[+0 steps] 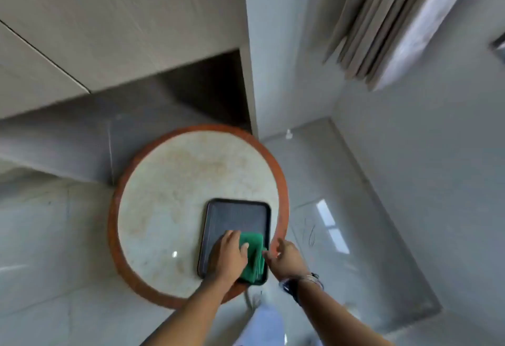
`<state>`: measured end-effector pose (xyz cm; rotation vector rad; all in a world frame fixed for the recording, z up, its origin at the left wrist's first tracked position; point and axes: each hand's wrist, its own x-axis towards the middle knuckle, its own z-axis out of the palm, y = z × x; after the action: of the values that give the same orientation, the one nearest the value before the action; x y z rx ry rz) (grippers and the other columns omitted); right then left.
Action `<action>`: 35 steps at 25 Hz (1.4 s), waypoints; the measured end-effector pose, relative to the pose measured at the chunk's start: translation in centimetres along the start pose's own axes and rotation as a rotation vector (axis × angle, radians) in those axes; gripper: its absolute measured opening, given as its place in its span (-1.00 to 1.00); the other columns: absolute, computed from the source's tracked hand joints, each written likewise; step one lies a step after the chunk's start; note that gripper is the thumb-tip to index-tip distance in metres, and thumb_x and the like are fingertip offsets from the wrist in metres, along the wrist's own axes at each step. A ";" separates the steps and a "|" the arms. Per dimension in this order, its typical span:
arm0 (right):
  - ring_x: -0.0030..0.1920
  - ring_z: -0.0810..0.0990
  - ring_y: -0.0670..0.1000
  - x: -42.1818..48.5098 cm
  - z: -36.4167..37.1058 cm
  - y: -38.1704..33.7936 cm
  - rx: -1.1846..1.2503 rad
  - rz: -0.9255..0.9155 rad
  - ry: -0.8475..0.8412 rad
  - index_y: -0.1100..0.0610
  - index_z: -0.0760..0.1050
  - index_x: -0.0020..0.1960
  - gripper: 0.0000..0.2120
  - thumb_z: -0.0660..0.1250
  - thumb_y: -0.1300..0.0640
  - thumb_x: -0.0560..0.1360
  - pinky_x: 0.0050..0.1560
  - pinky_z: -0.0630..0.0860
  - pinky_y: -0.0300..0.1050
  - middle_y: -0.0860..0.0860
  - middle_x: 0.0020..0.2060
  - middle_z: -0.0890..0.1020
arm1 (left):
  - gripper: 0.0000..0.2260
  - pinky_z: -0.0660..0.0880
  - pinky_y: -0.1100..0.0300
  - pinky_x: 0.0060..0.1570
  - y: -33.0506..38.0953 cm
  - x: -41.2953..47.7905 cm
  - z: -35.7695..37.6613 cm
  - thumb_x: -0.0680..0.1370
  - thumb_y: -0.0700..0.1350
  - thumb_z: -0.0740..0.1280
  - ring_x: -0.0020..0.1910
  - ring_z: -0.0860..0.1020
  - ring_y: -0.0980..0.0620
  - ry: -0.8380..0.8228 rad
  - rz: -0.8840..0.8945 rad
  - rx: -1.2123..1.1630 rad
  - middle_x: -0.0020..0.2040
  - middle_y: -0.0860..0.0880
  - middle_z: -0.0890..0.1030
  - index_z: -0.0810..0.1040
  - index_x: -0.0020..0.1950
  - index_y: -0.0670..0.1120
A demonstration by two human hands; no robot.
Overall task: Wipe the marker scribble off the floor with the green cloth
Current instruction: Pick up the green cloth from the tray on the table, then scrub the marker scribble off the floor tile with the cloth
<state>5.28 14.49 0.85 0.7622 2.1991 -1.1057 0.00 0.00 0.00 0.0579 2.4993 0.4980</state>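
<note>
Round table (169, 195); seemingly dark tray (237, 213)

Single head-worn view — looking steeply down from above; round table (169, 209) and dark tray (237, 214) near, centre frame; tiled floor (382, 222) beyond — wide-angle distortion.

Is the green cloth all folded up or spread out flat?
Folded up. The green cloth sits as a small thick bundle with stacked edges in the dark tray, with the left hand on it.
</note>
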 end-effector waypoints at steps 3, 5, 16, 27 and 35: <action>-0.08 0.61 0.15 2.7 7.0 1.7 0.106 0.099 -0.045 0.10 0.45 -0.08 -0.85 0.36 0.05 0.45 -0.17 0.46 -0.14 0.08 -0.13 0.64 | -0.61 0.47 0.00 0.16 -3.7 2.5 4.7 0.51 -0.06 0.35 0.21 0.53 -0.16 0.046 -0.248 -0.172 0.25 -0.15 0.56 0.48 0.31 -0.15; -0.08 0.61 0.19 4.0 8.9 1.2 0.077 0.179 0.037 0.15 0.44 -0.09 -0.85 0.34 0.08 0.44 -0.18 0.46 -0.10 0.15 -0.07 0.62 | -0.61 0.53 0.02 0.11 -4.8 3.6 5.5 0.48 -0.09 0.40 0.15 0.58 -0.16 0.025 -0.370 -0.305 0.21 -0.17 0.60 0.50 0.28 -0.16; -0.37 0.59 0.04 4.5 1.4 2.6 1.032 0.398 -0.128 0.14 0.62 -0.27 -0.87 0.45 0.24 0.17 -0.48 0.48 -0.27 0.03 -0.38 0.68 | -0.90 0.58 0.03 -0.18 1.3 2.6 2.0 0.33 -0.05 0.49 -0.24 0.66 -0.08 -0.189 -0.406 -1.006 -0.25 -0.08 0.72 0.64 -0.21 -0.03; -0.05 0.61 0.25 14.4 -5.7 29.3 1.154 0.379 -0.005 0.34 0.49 0.11 -0.68 0.38 0.43 0.36 -0.13 0.65 0.09 0.28 -0.05 0.62 | -0.87 0.53 0.21 -0.26 12.6 7.7 27.0 0.45 -0.22 0.46 -0.25 0.59 0.00 -0.342 -0.283 -0.905 -0.23 -0.06 0.62 0.53 -0.11 -0.14; 0.00 0.58 0.25 35.0 7.4 44.1 -0.390 0.016 0.322 0.22 0.45 0.08 -0.69 0.25 0.37 0.35 0.12 0.39 0.09 0.21 -0.03 0.62 | 0.02 -0.01 -0.04 0.52 1.1 25.8 46.7 0.32 0.14 0.53 0.55 0.02 -0.21 -0.312 0.028 0.518 0.56 -0.26 0.06 0.01 0.53 -0.21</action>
<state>13.69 38.53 -49.87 0.8209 2.5620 -0.5415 4.48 20.70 -49.00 0.3435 2.2554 -0.1516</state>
